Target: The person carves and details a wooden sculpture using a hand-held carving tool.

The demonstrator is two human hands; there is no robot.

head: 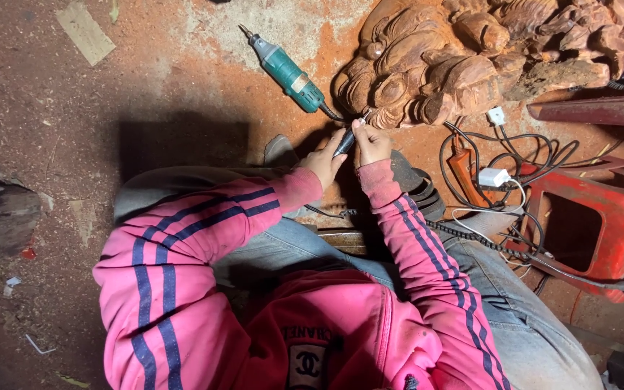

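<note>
1. Two hands hold one thin dark carving handpiece (345,142): the left hand (324,160) and the right hand (372,142) each have the grip pressed around it.
2. Its tip touches the reddish wood carving (427,65) on the floor.
3. A green rotary grinder (288,72) lies just beside.

Light is uneven — a bright, warm patch falls on the sawdust-covered floor (204,79) and the reddish wood carving (464,58) at top centre, while the left and lower edges sink into near darkness. A soft-edged dark shadow (182,141) lies on the floor above the person's knees. Focus is sharp at centre; the corners look darker and slightly stretched — no glare.
</note>
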